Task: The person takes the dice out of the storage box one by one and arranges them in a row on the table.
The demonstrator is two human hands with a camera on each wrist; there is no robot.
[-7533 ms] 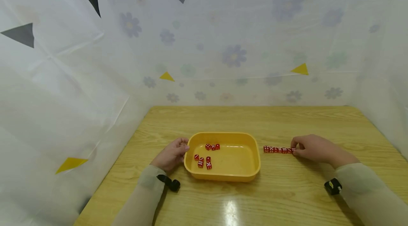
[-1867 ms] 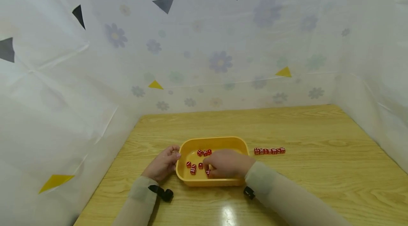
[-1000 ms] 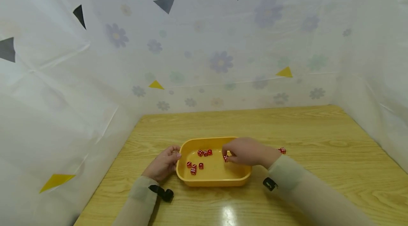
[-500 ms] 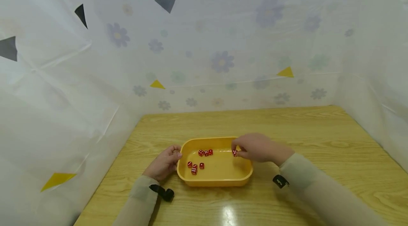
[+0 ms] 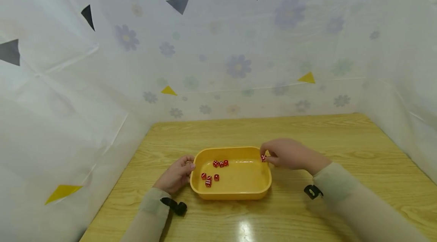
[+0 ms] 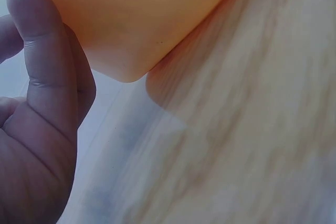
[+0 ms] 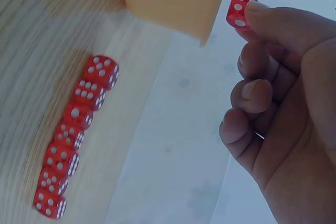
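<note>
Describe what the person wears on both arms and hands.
Both arms wear loose, pale beige, slightly sheer long sleeves that end at the wrists. A small black device is strapped under each wrist. The left hand and right hand are bare: no gloves, rings or markings show.

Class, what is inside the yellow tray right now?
Six red dice lie loose inside the yellow tray. The right hand covers the rim's far right corner, hiding anything beneath it.

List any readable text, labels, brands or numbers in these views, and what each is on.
No words, labels, brands or numerals can be read anywhere.
Only marks: white pips on the red dice. The die pinched in the right hand shows a 3-pip face.
Pips on the row of dice on the table are partly blurred.
</note>
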